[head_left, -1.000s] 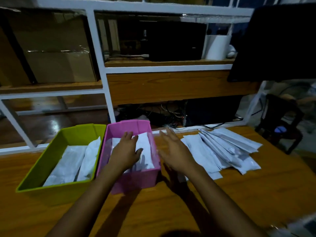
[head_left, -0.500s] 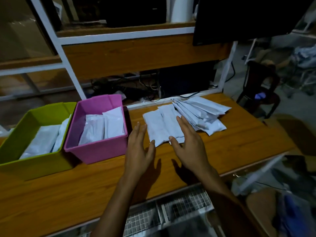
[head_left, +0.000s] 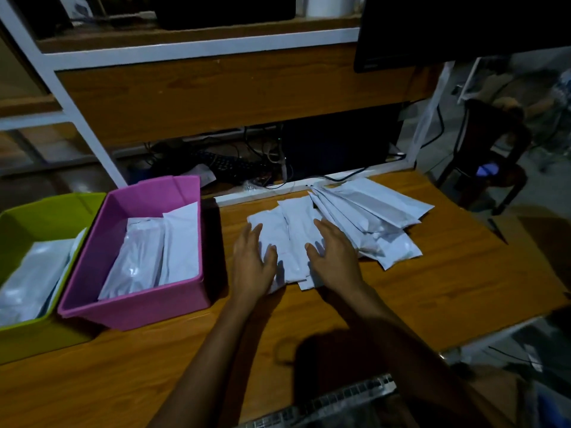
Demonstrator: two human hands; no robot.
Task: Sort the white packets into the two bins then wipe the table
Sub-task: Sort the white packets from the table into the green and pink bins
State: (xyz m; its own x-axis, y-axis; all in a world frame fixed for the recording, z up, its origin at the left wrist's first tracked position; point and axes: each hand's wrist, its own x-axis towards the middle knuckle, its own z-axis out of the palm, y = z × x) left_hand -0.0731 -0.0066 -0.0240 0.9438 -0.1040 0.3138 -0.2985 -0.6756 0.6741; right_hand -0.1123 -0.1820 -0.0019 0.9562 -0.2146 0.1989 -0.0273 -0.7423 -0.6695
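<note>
A heap of several white packets (head_left: 367, 217) lies on the wooden table (head_left: 457, 273), right of centre. My left hand (head_left: 251, 261) rests flat, fingers straight, on the left edge of the nearest packets (head_left: 292, 242). My right hand (head_left: 333, 253) lies flat on the same packets beside it, fingers spread. Left of my hands stands a pink bin (head_left: 185, 301) with white packets (head_left: 154, 254) inside. A green bin (head_left: 18, 332) at the far left also holds white packets (head_left: 31, 273).
A white-framed wooden shelf unit (head_left: 197, 88) rises behind the table, with cables and a dark box under it. A dark monitor (head_left: 463, 26) hangs at the upper right. A dark chair (head_left: 491, 156) stands past the table's right end. A wire grid (head_left: 340, 403) sits below the front edge.
My left hand left the pink bin and moved right onto the packet heap. My right hand slid onto the nearest packets. The view swung down and to the right.
</note>
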